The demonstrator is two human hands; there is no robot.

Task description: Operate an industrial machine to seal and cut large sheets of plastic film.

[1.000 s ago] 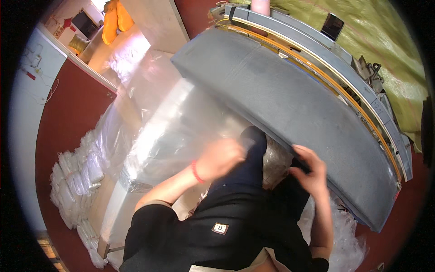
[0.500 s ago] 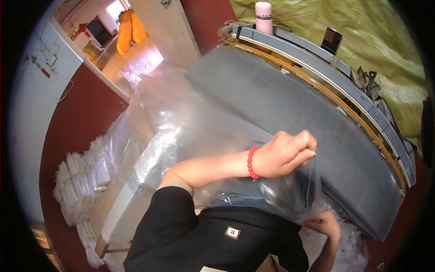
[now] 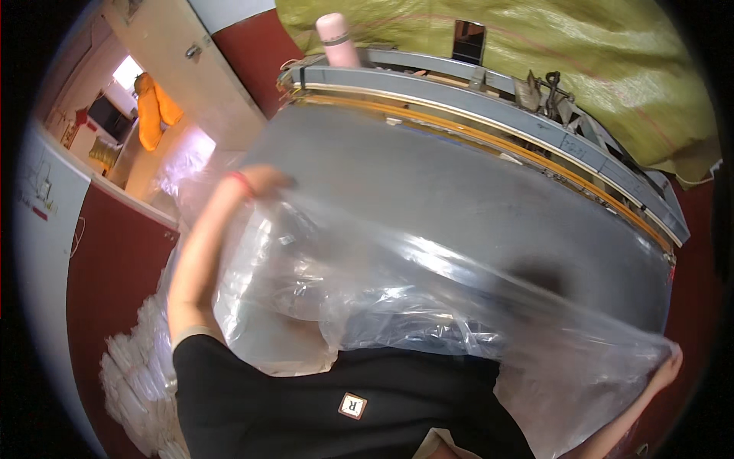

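Observation:
A clear plastic film (image 3: pixel 428 256) stretches across the near half of a grey worktop (image 3: pixel 459 176), its far edge running slantwise from one of my hands to the other. My right hand (image 3: pixel 670 367) grips the corner of this film beside the worktop's right end, fingers closed round it. At the left, my left hand (image 3: pixel 267 182), above a red bead bracelet (image 3: pixel 243 184), is at the film's other end over the worktop. Motion smears its fingers, so their hold cannot be made out. Loose folds of film bunch against my black shirt.
A metal frame (image 3: pixel 459 80) with an orange strip lines the worktop's far edge. On or behind it stand a pink bottle (image 3: pixel 336 42), a phone (image 3: pixel 468 42) and a dark clamp (image 3: pixel 552 92). Bundled clear plastic (image 3: pixel 138 367) lies at the left, near an open door (image 3: pixel 183 69).
My left hand has swung from the middle right over to the left, and my right hand has moved out to the right. The film is now spread wide along the worktop; the view has shifted right.

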